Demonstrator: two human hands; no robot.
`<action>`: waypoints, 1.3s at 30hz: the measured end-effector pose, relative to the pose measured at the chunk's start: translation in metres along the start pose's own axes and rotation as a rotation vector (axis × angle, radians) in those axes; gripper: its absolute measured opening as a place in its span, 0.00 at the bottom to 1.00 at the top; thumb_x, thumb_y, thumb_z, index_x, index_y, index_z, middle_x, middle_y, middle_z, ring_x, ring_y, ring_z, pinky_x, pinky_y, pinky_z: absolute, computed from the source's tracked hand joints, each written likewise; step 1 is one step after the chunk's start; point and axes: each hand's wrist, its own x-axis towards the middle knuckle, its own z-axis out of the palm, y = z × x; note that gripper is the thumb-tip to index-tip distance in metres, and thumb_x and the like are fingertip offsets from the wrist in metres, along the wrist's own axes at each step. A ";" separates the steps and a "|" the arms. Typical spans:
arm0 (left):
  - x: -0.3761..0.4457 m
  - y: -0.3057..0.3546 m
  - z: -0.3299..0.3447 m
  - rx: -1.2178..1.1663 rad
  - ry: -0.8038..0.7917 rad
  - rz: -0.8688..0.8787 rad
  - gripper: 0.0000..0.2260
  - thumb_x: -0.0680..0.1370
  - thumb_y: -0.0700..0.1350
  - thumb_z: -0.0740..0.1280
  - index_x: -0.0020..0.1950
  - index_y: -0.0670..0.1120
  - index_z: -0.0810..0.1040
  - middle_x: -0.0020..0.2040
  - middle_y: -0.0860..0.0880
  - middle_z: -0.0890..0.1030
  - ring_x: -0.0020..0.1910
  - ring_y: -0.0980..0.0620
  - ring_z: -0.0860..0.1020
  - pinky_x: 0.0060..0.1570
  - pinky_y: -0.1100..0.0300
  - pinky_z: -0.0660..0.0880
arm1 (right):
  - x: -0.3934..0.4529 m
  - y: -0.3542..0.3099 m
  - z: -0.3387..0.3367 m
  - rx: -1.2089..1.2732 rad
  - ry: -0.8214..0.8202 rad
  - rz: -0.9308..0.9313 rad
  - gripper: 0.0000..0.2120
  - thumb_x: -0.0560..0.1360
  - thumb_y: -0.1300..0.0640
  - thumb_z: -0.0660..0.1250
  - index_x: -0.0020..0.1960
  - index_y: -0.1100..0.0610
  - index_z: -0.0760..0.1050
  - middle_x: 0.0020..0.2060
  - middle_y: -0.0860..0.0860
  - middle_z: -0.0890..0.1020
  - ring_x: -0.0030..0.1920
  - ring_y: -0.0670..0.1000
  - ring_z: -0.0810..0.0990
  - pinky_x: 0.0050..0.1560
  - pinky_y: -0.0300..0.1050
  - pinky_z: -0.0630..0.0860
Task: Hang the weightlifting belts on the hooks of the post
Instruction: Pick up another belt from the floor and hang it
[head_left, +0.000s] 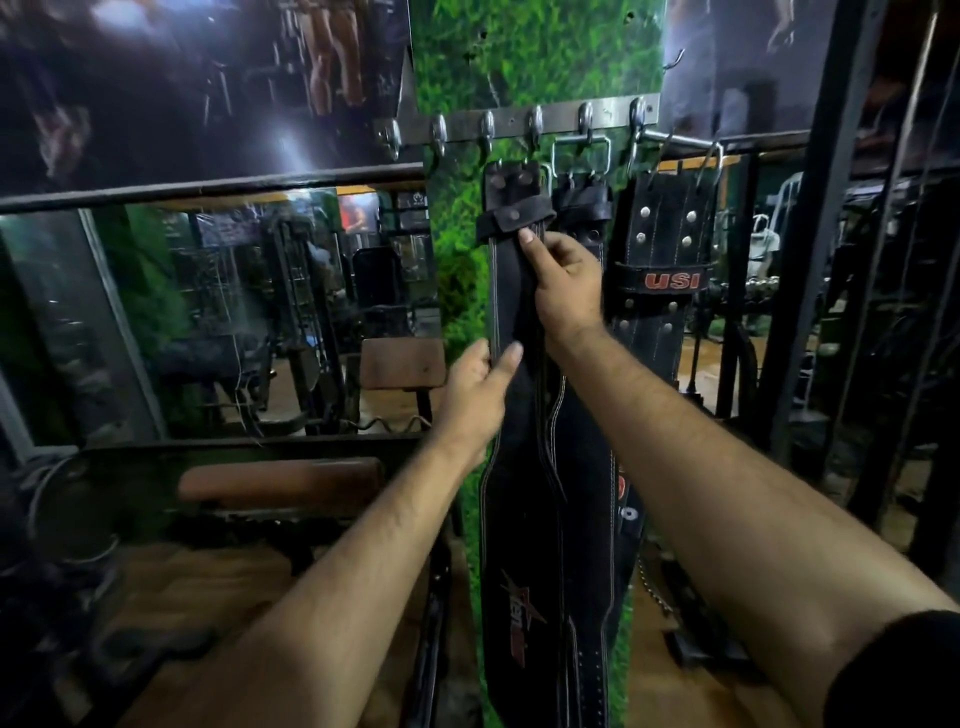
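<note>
Here, right hand (563, 283): thumb and curled fingers pinch the narrow upper strap of a black leather belt (514, 291), just below its keeper loop. Left hand (475, 395): fingers nearly straight, thumb laid across the strap lower down, steadying its edge. Belt is matte, white-stitched, widening to a padded back panel with a red logo; it hangs by its buckle from a hook on the steel hook rail (519, 124) of the green grass-textured post (540, 57). A second studded belt (665, 249), marked USI, hangs right. Middle belt mostly hidden. Background blurred.
</note>
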 end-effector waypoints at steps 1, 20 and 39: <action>-0.004 -0.014 0.001 0.093 -0.006 0.004 0.15 0.81 0.51 0.68 0.43 0.42 0.70 0.40 0.51 0.75 0.36 0.60 0.75 0.41 0.64 0.71 | 0.004 -0.002 0.002 0.019 0.007 0.008 0.08 0.78 0.61 0.71 0.40 0.57 0.80 0.36 0.51 0.83 0.38 0.46 0.80 0.40 0.38 0.78; -0.005 -0.049 -0.100 0.392 -0.379 -0.357 0.11 0.81 0.34 0.65 0.63 0.34 0.75 0.45 0.46 0.80 0.41 0.55 0.80 0.50 0.52 0.79 | -0.028 0.038 0.019 0.062 -0.006 0.134 0.11 0.77 0.63 0.72 0.37 0.57 0.79 0.33 0.50 0.80 0.37 0.48 0.76 0.40 0.42 0.74; 0.028 0.046 -0.056 -0.252 0.014 0.002 0.04 0.80 0.33 0.66 0.47 0.38 0.80 0.42 0.42 0.85 0.42 0.47 0.83 0.54 0.49 0.80 | -0.160 0.109 -0.031 -0.367 -0.494 0.227 0.10 0.74 0.58 0.76 0.53 0.63 0.85 0.49 0.56 0.88 0.45 0.42 0.84 0.51 0.39 0.82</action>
